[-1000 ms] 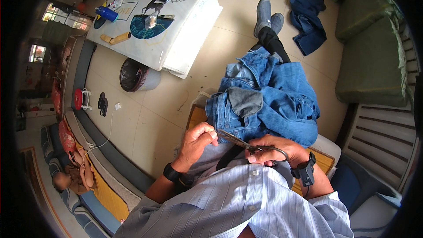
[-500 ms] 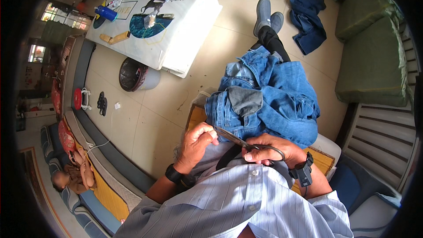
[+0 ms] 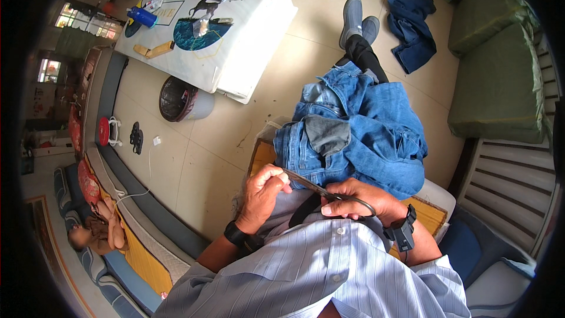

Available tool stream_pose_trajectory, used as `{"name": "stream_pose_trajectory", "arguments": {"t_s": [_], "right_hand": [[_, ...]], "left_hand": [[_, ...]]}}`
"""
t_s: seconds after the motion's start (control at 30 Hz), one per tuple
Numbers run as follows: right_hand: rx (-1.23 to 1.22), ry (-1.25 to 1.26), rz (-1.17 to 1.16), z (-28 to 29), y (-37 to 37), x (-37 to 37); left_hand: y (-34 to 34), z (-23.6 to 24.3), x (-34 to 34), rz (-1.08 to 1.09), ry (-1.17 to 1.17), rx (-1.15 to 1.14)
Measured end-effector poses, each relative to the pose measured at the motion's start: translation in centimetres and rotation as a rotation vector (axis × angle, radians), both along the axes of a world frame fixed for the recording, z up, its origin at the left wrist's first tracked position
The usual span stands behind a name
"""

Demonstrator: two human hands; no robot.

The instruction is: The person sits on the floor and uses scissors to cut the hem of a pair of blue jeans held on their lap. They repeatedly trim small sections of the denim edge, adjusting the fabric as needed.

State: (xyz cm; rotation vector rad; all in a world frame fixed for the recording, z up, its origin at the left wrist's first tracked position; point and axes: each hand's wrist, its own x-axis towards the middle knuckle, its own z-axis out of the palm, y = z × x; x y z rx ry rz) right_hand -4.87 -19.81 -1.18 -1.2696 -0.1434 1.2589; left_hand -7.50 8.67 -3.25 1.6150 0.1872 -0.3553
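Observation:
A pair of blue denim jeans (image 3: 376, 135) lies bunched across my lap, with a grey pocket lining (image 3: 328, 135) turned out on top. My right hand (image 3: 366, 198) is closed round the dark handles of some scissors (image 3: 311, 185), whose blades point left along the near edge of the jeans. Beside the blade tips, my left hand (image 3: 263, 196) is closed in a pinch. What its fingers hold, if anything, is too small to make out.
A second pair of dark blue jeans (image 3: 411, 26) lies on the floor beyond my shoes. Ahead on the left are a white table (image 3: 253, 41) and a waste bin (image 3: 200, 106). Green cushioned seating (image 3: 497, 103) stands at right; another person (image 3: 103, 232) reclines at far left.
The scissors and my right hand have shifted very slightly left and up. My left hand stays nearly in place, and the jeans lie as before.

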Motion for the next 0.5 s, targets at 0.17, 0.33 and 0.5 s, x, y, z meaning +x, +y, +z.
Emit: {"name": "stream_pose_trajectory", "arguments": {"t_s": [0.17, 0.33, 0.5], "right_hand": [[0.010, -0.016, -0.009, 0.02, 0.19, -0.12], [0.001, -0.030, -0.014, -0.03, 0.23, -0.26], [-0.021, -0.047, -0.008, -0.55, 0.05, -0.47]], "left_hand": [[0.02, -0.17, -0.05, 0.013, 0.021, -0.031], [0.04, -0.53, -0.16, 0.013, 0.013, -0.035], [-0.08, -0.42, -0.14, 0.021, 0.031, -0.026]]}}
